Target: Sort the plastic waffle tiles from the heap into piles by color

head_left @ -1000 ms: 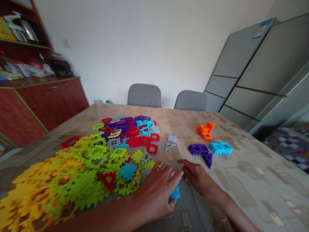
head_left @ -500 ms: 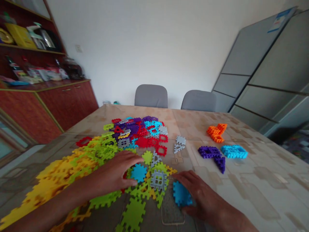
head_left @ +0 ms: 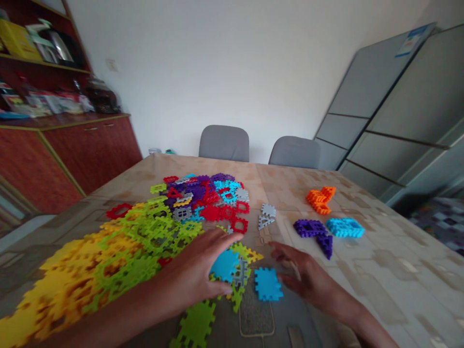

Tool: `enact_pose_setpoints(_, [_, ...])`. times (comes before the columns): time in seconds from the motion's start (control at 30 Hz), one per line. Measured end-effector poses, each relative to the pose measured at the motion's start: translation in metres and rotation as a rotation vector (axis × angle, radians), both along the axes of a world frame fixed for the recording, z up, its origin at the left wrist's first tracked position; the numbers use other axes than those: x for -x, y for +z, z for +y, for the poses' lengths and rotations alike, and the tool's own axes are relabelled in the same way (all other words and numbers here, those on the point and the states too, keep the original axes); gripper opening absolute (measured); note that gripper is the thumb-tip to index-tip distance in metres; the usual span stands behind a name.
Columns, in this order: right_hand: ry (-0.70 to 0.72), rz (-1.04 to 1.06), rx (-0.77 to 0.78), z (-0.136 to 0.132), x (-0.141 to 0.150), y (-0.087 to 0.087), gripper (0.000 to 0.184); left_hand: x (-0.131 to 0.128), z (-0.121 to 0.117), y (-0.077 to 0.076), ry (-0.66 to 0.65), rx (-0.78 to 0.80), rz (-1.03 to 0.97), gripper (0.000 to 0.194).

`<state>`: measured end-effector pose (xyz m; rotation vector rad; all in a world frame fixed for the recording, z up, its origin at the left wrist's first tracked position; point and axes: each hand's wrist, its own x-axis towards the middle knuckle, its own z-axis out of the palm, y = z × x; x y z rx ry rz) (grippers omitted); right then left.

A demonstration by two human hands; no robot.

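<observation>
A patterned cloth in beige and brown covers the table [head_left: 380, 275]. Beyond its far edge stand two gray chairs [head_left: 224, 143] before a plain white wall [head_left: 253, 72]; a reddish wooden cabinet [head_left: 87, 150] is at the left, and tall gray panels [head_left: 357, 87] rise at the right.

The left hand [head_left: 203, 263] is half open, thumb and fingers curved around a blue tile [head_left: 224, 265] and grasping it over the near right side of the heap of pieces [head_left: 152, 232]. The right hand [head_left: 302, 273] is loosely open with bent fingers and appears to hold nothing. It is just beside a second blue tile [head_left: 268, 285]; whether it touches that tile cannot be told.

The blue tile in the left hand is flat, with a solid face, and partly covers a gray window piece [head_left: 241, 273]. The second blue tile lies flat on the cloth to the right of the heap, its edges toothed all round. Farther right sit an orange block [head_left: 321, 200], a purple block [head_left: 311, 228] and a light-blue block [head_left: 344, 227].
</observation>
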<state>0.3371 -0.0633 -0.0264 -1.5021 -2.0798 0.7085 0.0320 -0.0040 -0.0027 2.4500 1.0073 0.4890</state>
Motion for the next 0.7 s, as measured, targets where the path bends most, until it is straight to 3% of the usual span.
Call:
enact_pose_setpoints(0.07, [-0.063,0.017,-0.052,0.004,-0.008,-0.003,0.047,-0.03,-0.007,0.0,-0.06,-0.013,0.025,0.091])
enact_pose_setpoints(0.2, [-0.086,0.018,-0.095,0.008,-0.016,-0.002,0.04,-0.083,-0.016,-0.013,-0.138,-0.066,0.074,0.097])
enact_pose_setpoints(0.33, [-0.028,-0.018,-0.046,0.003,-0.011,0.005,0.034,-0.096,-0.016,-0.017,-0.127,-0.098,0.096,0.103])
enact_pose_setpoints(0.43, [0.012,-0.076,0.012,-0.004,-0.001,0.01,0.045,-0.068,0.004,-0.008,-0.084,-0.124,0.098,0.075])
enact_pose_setpoints(0.53, [0.103,-0.137,0.064,-0.01,0.014,0.014,0.068,-0.02,0.042,0.001,-0.004,-0.171,0.135,0.039])
enact_pose_setpoints(0.6, [0.128,-0.183,0.09,-0.01,0.023,0.016,0.076,0.012,0.065,0.002,0.061,-0.204,0.17,0.031])
enact_pose_setpoints(0.7, [0.128,-0.219,0.105,-0.008,0.029,0.015,0.069,0.046,0.081,-0.006,0.08,-0.212,0.212,0.026])
